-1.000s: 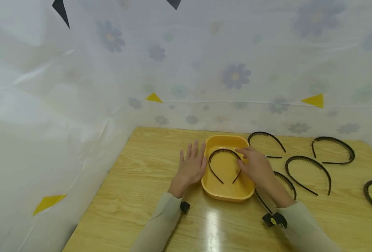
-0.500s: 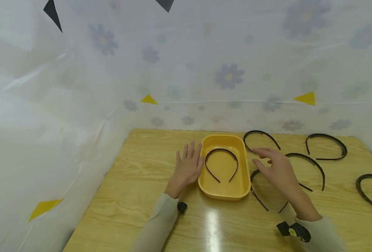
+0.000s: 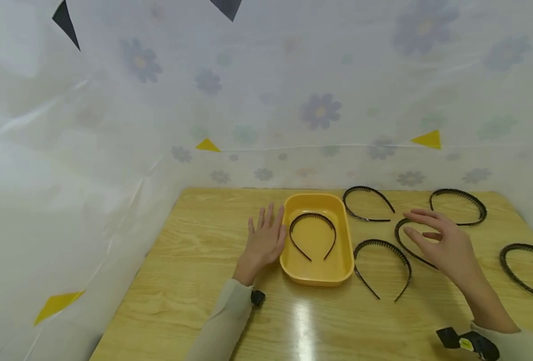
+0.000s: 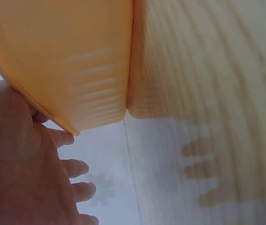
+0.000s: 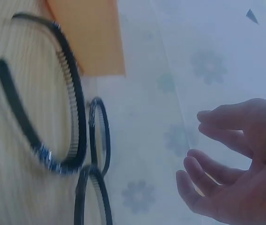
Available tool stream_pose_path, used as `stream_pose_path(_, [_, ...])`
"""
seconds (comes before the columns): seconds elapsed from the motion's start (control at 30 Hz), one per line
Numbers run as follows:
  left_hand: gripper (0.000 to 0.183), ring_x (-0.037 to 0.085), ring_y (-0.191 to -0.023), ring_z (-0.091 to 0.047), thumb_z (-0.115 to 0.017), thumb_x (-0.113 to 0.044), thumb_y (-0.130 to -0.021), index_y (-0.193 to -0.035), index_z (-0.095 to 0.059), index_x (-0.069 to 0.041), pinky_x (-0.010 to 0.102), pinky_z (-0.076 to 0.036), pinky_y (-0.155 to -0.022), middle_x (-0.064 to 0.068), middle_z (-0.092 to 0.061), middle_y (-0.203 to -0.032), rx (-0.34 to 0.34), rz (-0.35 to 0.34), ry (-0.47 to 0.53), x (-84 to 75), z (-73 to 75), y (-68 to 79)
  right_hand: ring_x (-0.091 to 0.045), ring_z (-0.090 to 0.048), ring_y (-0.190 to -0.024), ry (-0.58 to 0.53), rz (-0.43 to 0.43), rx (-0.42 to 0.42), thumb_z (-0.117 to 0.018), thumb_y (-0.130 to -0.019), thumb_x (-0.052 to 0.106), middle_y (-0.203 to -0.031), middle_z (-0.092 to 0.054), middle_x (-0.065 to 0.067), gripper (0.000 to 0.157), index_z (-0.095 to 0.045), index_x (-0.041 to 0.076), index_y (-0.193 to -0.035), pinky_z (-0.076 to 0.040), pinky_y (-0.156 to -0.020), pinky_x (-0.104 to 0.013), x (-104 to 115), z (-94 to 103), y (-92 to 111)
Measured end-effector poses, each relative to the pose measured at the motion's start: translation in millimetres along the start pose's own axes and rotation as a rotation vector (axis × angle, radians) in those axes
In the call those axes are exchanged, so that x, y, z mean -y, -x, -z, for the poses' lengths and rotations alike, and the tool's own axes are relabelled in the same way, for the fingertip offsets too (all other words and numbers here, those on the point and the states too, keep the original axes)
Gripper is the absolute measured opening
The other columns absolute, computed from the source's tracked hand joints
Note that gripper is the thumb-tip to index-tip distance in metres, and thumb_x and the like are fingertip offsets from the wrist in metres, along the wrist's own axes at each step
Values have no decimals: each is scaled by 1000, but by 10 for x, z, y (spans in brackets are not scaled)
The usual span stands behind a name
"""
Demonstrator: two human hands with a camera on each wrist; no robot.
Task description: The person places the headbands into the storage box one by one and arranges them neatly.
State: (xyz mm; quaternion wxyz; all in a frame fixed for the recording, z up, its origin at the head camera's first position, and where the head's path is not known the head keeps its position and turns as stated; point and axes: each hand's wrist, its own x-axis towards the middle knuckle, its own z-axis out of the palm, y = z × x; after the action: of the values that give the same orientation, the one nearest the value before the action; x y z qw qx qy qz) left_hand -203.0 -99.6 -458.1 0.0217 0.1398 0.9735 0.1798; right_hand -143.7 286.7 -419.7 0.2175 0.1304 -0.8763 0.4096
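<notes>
My left hand [image 3: 263, 243] rests with straight fingers against the left rim of a yellow plastic tub [image 3: 317, 279]; the left wrist view shows the thumb side of the hand [image 4: 25, 154] at the tub's rim [image 4: 39, 110]. Inside the tub lies one black toothed headband [image 3: 312, 215]. My right hand [image 3: 447, 245] is in the air, fingers spread and holding nothing, over another black headband [image 3: 399, 233] and partly hiding it. To its left on the table lies a headband [image 3: 381, 242], also seen close in the right wrist view.
More black headbands lie on the wooden table [image 3: 194, 250]: one behind the tub's right corner [image 3: 366, 188], one at the back right [image 3: 465, 194], and one at the right edge [image 3: 514, 281]. A white flowered sheet [image 3: 266, 100] hangs behind and to the left.
My right hand has moved from over the headband in the tub, out to the right across the table, to another headband. The left hand has stayed at the tub's rim.
</notes>
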Motion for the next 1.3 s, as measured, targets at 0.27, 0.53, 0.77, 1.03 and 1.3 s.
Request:
stream_pose_path(0.27, [57,32,-157,5,-20,-36,-113,-168,-9,-22,65,1,-120,7,3,-172,6,1,4,-4,-4,-4,22,-41,-112,12,-98,-2,-75,-95,7,-130,-48,32,39,-68,1,-132,-42,-78,1,-307,320,169])
stream_pose_path(0.53, [57,32,-157,4,-19,-37,-113,-168,-8,-22,65,1,-120,8,1,-172,6,-5,-4,20,-38,-22,22,-37,-115,82,-173,-54,-70,-99,10,-133,-46,34,43,-63,2,-140,-37,-78,3,-656,665,292])
stream_pose_path(0.77, [57,35,-157,1,-21,-35,-113,-167,-13,-18,66,-1,-120,11,-3,-172,-7,-18,-8,-29,-13,11,24,-31,-111,117,-245,-114,-63,-103,11,-138,-40,32,46,-57,12,-149,-29,-84,5,-953,865,456])
stream_pose_path(1.03, [57,35,-157,2,-22,-35,-113,-167,-12,-20,66,1,-120,10,-3,-172,-5,-15,6,-15,-49,27,18,-31,-127,130,-234,-224,-61,-102,5,-140,-40,35,50,-54,13,-151,-29,-95,1,-1276,1080,555])
stream_pose_path(1.3, [57,37,-157,-3,-24,-33,-113,-167,-16,-18,68,-2,-119,16,-10,-171,-37,-19,11,7,-10,15,-8,-25,-149,168,-371,-218,-58,-104,16,-165,-28,3,58,-41,23,-159,-18,-123,-35,-1766,1230,542])
